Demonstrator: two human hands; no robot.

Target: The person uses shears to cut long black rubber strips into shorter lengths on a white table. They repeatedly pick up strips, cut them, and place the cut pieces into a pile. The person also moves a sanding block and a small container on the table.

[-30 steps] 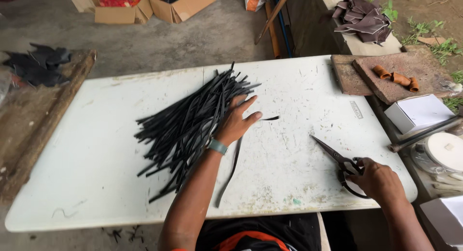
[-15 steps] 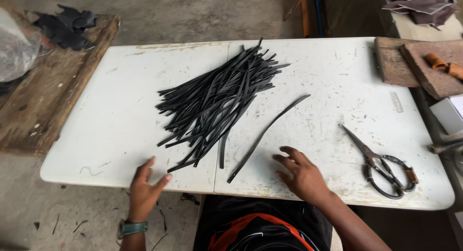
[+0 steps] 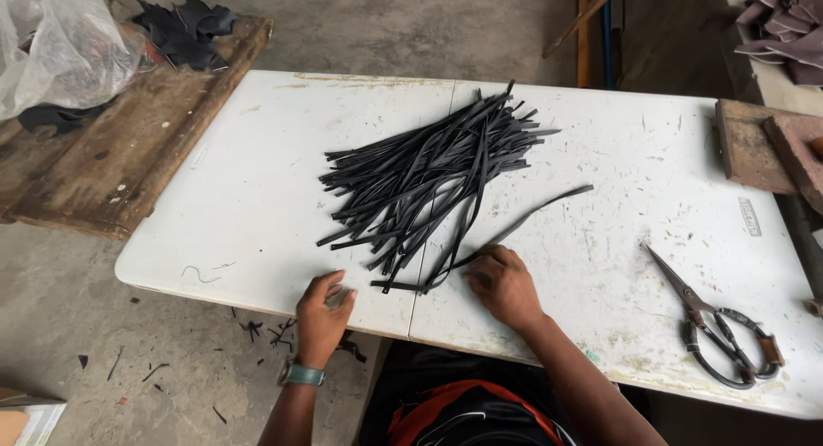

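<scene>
Far left we see clear plastic bag [image 3: 60, 47] and black scraps [image 3: 184, 30] on wooden board [image 3: 129, 146]. White table [image 3: 257, 197] fills centre. Our left hand [image 3: 323, 313] rests at near table edge, fingers loosely bent, holding nothing, wristwatch [image 3: 302, 374] on wrist. Pile of black strips [image 3: 429, 176] lies mid-table, just beyond both hands. Our right hand [image 3: 504, 285] sits knuckles up, fingers curled onto near end of single loose strip [image 3: 536, 214] running toward far right. Scissors [image 3: 716, 326] lie well right, untouched.
</scene>
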